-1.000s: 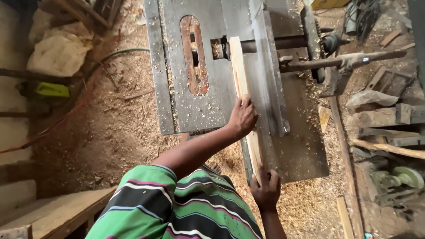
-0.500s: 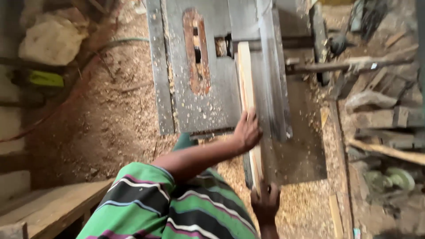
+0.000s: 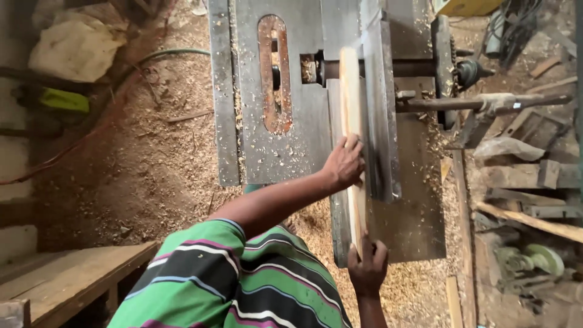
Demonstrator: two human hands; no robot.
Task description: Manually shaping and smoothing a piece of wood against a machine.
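Note:
A long pale wooden plank (image 3: 351, 103) stands on its edge on a grey metal woodworking machine table (image 3: 303, 140), pressed against the upright metal fence (image 3: 384, 121). My left hand (image 3: 343, 164) reaches from a green, black and pink striped sleeve and presses on the plank's side about halfway along. My right hand (image 3: 367, 267) grips the plank's near end at the table's front edge. A rusty slot (image 3: 274, 73) with the cutter opening lies left of the plank.
Sawdust (image 3: 152, 164) covers the floor and lies in heaps around the machine. There is a wooden bench (image 3: 73, 279) at the lower left, a white sack (image 3: 76, 48) at the upper left, and scrap timber and metal parts (image 3: 522, 182) on the right. A green hose (image 3: 176, 53) crosses the floor.
Both hands keep their hold on the plank. The view has swayed a little; the plank and hands sit almost where they were against the fence.

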